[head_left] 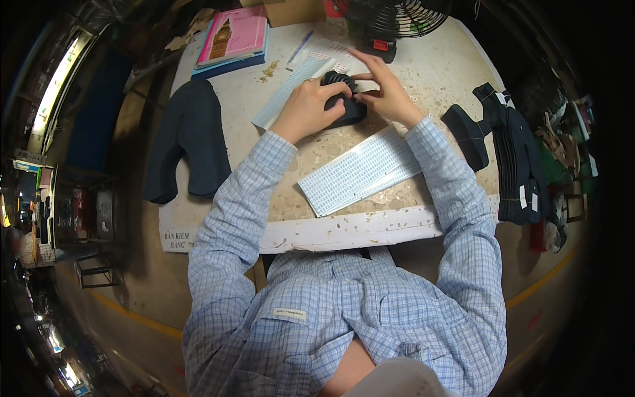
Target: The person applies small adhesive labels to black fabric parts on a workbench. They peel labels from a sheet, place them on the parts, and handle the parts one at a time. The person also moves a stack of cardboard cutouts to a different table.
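A small stack of dark fabric pieces (345, 112) lies near the middle of the table, its top edges fanned in layers. My left hand (311, 106) is closed on its left side, with the fingers curled over the top. My right hand (387, 92) touches the right side of the stack, thumb and lower fingers bent against it, the index finger raised. Just under my hands lie white sheets of small pale-blue printed labels (360, 172). Another long label sheet (284, 92) runs beneath my left hand. The fingertips' exact grip is partly hidden.
Tall dark fabric stacks stand at the left (188, 139) and along the right edge (519, 165), with a smaller tied bundle (467, 135) beside the latter. A pink-covered book (235, 33) sits back left, near a pen (301, 47). A black fan (410, 18) occupies the back.
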